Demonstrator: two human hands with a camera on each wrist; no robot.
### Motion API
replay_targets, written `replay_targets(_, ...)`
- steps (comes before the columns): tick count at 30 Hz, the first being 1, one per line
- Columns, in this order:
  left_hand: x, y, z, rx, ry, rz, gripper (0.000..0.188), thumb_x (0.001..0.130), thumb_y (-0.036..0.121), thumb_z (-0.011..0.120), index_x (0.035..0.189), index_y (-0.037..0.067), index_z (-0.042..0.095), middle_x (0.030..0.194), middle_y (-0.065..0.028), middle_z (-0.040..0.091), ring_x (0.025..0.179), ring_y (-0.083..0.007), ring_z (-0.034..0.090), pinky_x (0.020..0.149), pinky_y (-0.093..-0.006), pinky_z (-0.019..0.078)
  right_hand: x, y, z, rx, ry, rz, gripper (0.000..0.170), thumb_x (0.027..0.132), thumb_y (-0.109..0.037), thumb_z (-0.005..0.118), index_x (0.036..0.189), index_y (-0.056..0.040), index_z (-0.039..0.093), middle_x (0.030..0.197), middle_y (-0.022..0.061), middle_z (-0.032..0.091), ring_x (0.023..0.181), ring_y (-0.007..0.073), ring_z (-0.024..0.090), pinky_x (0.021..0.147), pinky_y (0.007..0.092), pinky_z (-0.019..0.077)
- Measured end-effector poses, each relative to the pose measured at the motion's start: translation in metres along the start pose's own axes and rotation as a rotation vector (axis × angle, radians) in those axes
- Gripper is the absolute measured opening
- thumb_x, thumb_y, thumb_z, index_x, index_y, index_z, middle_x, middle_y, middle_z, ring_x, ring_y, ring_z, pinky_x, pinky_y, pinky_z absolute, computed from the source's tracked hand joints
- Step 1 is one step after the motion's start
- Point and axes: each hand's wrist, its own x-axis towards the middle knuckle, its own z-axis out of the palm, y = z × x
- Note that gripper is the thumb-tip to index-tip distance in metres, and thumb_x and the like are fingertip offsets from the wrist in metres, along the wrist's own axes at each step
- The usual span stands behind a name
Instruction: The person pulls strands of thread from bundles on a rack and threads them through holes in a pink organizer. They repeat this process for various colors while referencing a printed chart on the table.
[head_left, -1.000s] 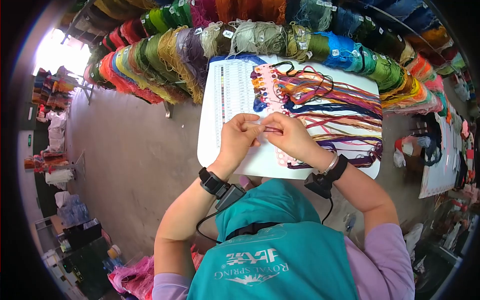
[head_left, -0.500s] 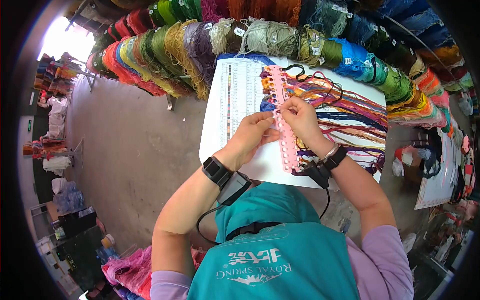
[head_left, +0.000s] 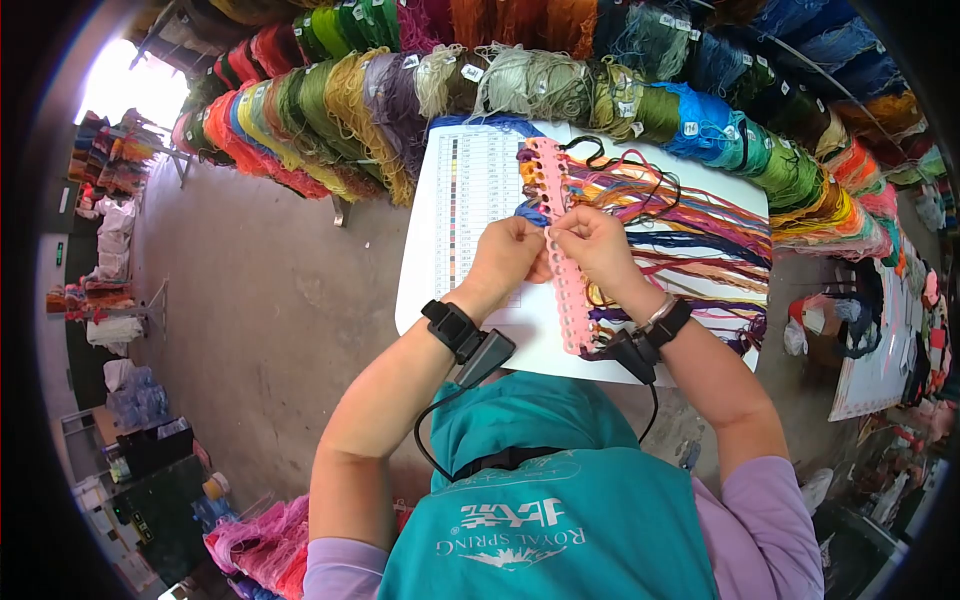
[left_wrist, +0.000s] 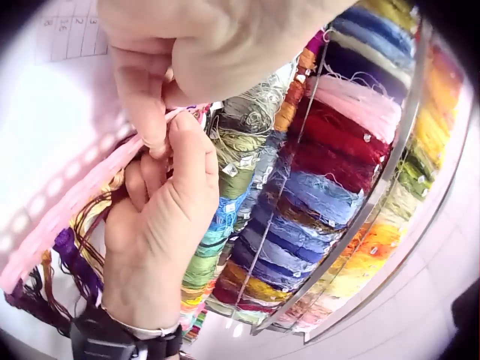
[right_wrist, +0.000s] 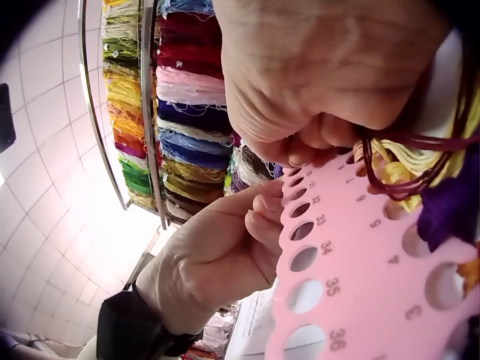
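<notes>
A pink thread card (head_left: 562,290) with numbered holes along both edges lies over a white board. My right hand (head_left: 597,250) grips it near mid-length, thumb on the pink plastic in the left wrist view. At the opposite edge, my left hand (head_left: 507,250) has its fingers curled in a pinch, fingertips right beside the right thumb. The thread at those fingertips is mostly hidden. Dark red thread (right_wrist: 442,142) loops beside the right hand in the right wrist view. Knotted blue thread (head_left: 531,213) sits at the card's edge just above the left hand.
Many coloured strands (head_left: 700,240) fan rightward from the card. A printed colour chart (head_left: 470,190) lies on the white board (head_left: 415,300). Racks of labelled thread skeins (head_left: 530,85) curve along the far side. Floor (head_left: 250,290) shows at left.
The hands first held dark red thread between them, over the card. The right hand then moved to the card's holes; the left came up to meet it at the card's edge, fingers now curled in.
</notes>
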Motion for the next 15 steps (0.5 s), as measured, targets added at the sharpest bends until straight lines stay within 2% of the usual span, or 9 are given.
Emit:
replay_targets(3, -0.003, 0.000, -0.018, 0.171, 0.067, 0.079, 0.013, 0.096, 0.009, 0.054, 0.099, -0.003, 0.059, 0.076, -0.0058, 0.063, 0.055, -0.0121, 0.062, 0.052, -0.0243, 0.0534, 0.004, -0.002, -0.002, -0.089, -0.036, 0.037, 0.010, 0.088, -0.007, 0.069, 0.092, -0.0005, 0.062, 0.069, -0.0006, 0.062, 0.061, 0.0049, 0.056, 0.053, 0.0228, 0.0432)
replay_targets(6, -0.009, 0.004, -0.037, 0.124, 0.060, 0.042, 0.014, 0.097, 0.010, 0.054, 0.099, -0.002, 0.060, 0.074, -0.0048, 0.062, 0.056, -0.0109, 0.062, 0.051, -0.0232, 0.0509, 0.005, -0.011, 0.002, -0.256, -0.033, 0.054, 0.016, 0.086, -0.011, 0.073, 0.093, -0.0016, 0.062, 0.069, 0.0027, 0.063, 0.060, 0.0083, 0.058, 0.054, 0.0261, 0.0448)
replay_targets(10, -0.019, 0.011, -0.029, -0.072, -0.052, -0.003, 0.015, 0.098, 0.015, 0.056, 0.096, 0.001, 0.062, 0.071, -0.0010, 0.061, 0.054, -0.0096, 0.060, 0.049, -0.0212, 0.0472, 0.006, -0.022, 0.007, -0.492, -0.020, 0.004, 0.023, 0.083, -0.017, 0.076, 0.094, -0.0028, 0.061, 0.072, 0.0071, 0.066, 0.061, 0.0143, 0.063, 0.057, 0.0301, 0.0481)
replay_targets(13, -0.022, 0.011, -0.021, -0.146, -0.204, -0.079, 0.018, 0.099, 0.018, 0.056, 0.095, 0.002, 0.063, 0.068, -0.0001, 0.060, 0.052, -0.0091, 0.058, 0.046, -0.0204, 0.0437, 0.009, -0.017, 0.005, -0.530, -0.046, 0.025, 0.023, 0.086, -0.017, 0.074, 0.095, -0.0028, 0.060, 0.075, 0.0086, 0.068, 0.065, 0.0158, 0.065, 0.059, 0.0299, 0.0501)
replay_targets(15, -0.018, 0.011, -0.025, -0.247, -0.246, -0.121, 0.020, 0.099, 0.021, 0.056, 0.094, 0.003, 0.064, 0.066, -0.0005, 0.060, 0.051, -0.0089, 0.057, 0.045, -0.0200, 0.0419, 0.014, -0.010, 0.004, -0.357, -0.078, 0.076, 0.022, 0.089, -0.018, 0.073, 0.096, -0.0021, 0.059, 0.077, 0.0083, 0.068, 0.069, 0.0146, 0.066, 0.061, 0.0291, 0.0511)
